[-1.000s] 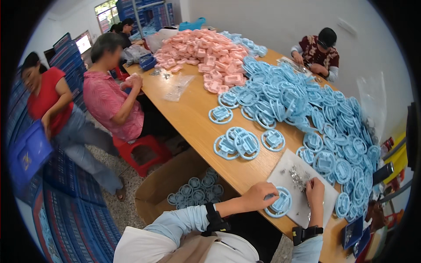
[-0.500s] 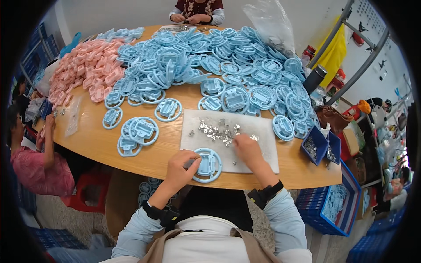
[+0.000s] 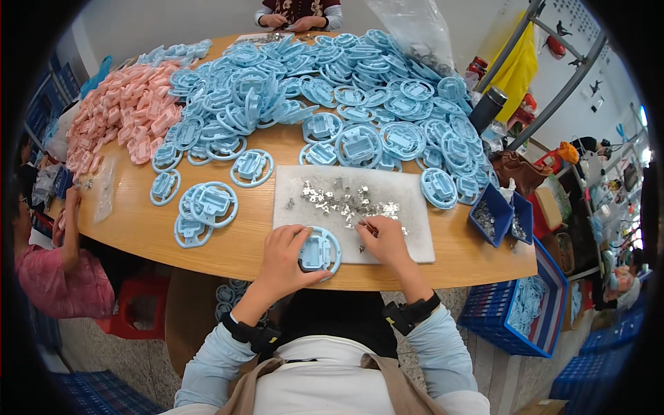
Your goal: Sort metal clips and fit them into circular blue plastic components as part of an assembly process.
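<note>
Pale wall point(image 3: 173, 21) behind wooden table point(image 3: 235, 257); red stool point(image 3: 142, 304) at left; speckled floor point(image 3: 131, 346).

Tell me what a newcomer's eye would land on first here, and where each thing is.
Probably the big heap of light-blue parts across the far side of the table, with a heap of pink parts at its left. Then, at the near edge, the left hand holds one blue ring-shaped part, and the right hand, with what seems a slim tool, is by small metal pieces on a pale mat.
</note>
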Demonstrator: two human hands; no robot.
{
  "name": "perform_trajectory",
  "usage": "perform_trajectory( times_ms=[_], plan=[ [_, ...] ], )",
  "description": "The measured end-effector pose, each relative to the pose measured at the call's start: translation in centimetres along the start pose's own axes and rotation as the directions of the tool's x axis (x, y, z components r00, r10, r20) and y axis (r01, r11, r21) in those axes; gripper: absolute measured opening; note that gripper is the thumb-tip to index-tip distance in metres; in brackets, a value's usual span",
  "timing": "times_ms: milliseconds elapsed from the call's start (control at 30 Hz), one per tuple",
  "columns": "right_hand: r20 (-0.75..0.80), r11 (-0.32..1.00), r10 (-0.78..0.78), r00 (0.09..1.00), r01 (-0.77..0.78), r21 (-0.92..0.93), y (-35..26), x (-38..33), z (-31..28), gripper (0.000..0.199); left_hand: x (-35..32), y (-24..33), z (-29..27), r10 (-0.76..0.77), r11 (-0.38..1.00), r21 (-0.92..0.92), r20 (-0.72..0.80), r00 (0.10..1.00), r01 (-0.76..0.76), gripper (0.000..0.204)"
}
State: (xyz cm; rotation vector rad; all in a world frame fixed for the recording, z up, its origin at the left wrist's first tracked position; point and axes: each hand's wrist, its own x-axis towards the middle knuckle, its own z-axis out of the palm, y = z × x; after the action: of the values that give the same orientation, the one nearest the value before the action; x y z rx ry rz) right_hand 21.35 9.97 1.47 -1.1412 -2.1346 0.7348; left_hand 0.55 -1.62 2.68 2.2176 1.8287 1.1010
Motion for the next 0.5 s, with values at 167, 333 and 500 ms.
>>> perform_trajectory(
  times_ms=[167, 333, 500],
  plan=[
    [-0.046, 0.988, -0.111, 0.993, 0.105, -0.115, -0.2, 0.4, 1.7, 0.01, 0.2, -1.0, 0.9, -0.025, 0.99, -0.136, 0.085, 0.996, 0.036, 0.074],
    [0.032, 0.982, -0.103, 0.994, 0.097, 0.163, -3.3, 0.2, 1.5, 0.007, 0.6, -1.2, 0.9, 0.004, 0.969, -0.246, 0.119, 0.993, 0.025, 0.082],
    [0.066, 0.914, -0.384, 0.921, 0.368, 0.171, -4.3, 0.3, 2.6, 0.015, 0.4, -1.6, 0.5, 0.027, 0.975, -0.223, 0.08, 0.996, -0.008, 0.09]
  ],
)
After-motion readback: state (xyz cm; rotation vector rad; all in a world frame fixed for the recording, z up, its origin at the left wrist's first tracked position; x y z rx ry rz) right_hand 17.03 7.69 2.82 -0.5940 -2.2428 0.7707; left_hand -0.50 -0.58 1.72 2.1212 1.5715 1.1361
